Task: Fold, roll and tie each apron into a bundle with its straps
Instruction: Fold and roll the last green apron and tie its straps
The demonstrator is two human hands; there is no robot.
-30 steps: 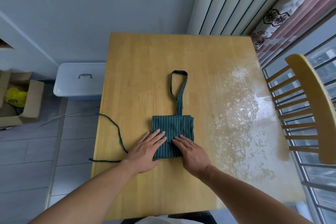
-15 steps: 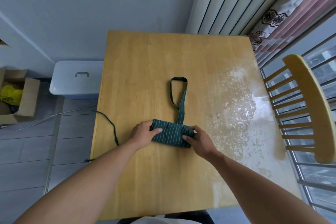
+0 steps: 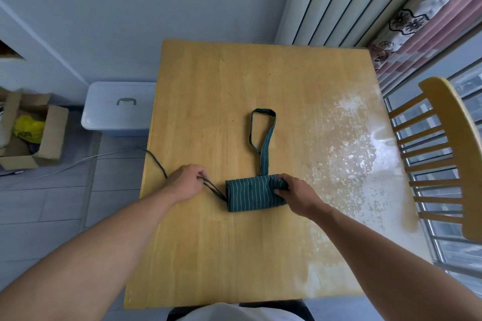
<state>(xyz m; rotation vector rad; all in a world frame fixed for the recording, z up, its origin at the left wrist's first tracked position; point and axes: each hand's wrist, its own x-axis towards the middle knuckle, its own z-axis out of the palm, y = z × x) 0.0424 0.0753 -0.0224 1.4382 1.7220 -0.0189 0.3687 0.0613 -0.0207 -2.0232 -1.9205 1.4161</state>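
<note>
Rolling done: our left hand [image 3: 186,182] has left the rolled green striped fabric apron [image 3: 251,193], now pinching its thin dark waist strap [image 3: 214,187]; right hand [image 3: 300,194] grips the roll. Tying next.

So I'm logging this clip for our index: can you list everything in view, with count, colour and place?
rolled apron: one, dark green with pale stripes, on the table, near middle
neck loop: one, green, lying beyond the roll
tie strap: one, dark green, running left off the roll over the table edge
table: one, light wood, worn pale patch at right
chair: one, wooden, right
storage bin: one, pale blue-grey, floor left
cardboard box: one, brown, far left
curtain: one, pink-patterned, upper right
left hand: pinches the tie strap
right hand: grips the roll's right end
</note>
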